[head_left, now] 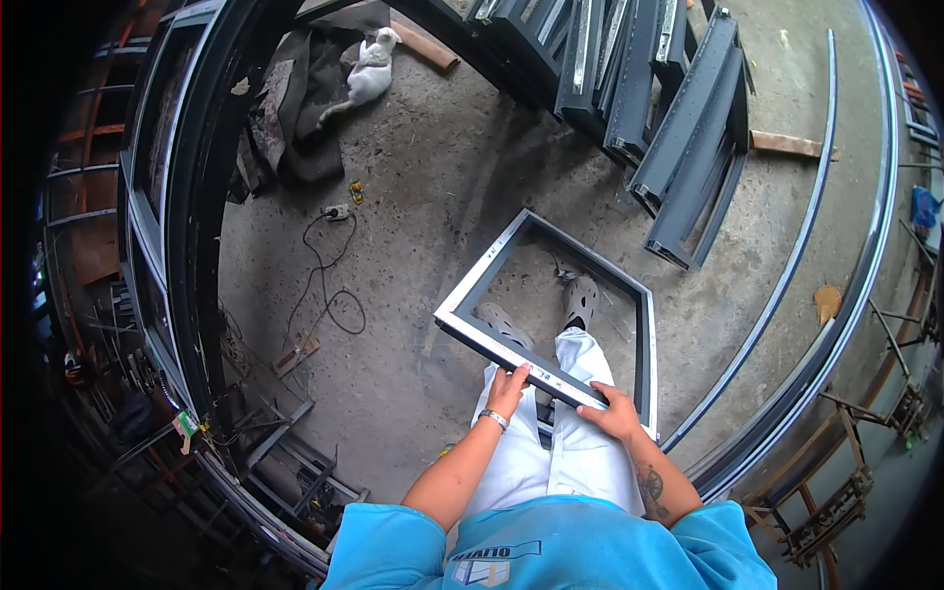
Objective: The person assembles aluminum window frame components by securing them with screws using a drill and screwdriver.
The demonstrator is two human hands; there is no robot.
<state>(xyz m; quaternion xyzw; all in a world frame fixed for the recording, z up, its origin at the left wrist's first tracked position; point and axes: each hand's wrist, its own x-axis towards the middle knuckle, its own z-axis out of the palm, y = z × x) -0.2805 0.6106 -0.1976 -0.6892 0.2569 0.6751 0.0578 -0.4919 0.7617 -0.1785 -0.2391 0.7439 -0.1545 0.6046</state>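
A rectangular metal frame (485, 264), dark grey with silvery edges, is held tilted above my lap and feet. My left hand (505, 391) is closed on its near bar, and a metal bracelet circles that wrist. Farther right along the same bar, my right hand (614, 411) grips near the corner, thumb on top. The floor and my grey clogs (581, 301) show through the opening. The fingers beneath the bar are hidden.
Several dark grey frames (678, 138) lean together at the upper right. A long curved-looking strip (787, 285) lies right. A white cat (370, 75) rests at the upper left, above a black cable (323, 285). Dark metal framework (197, 197) stands left.
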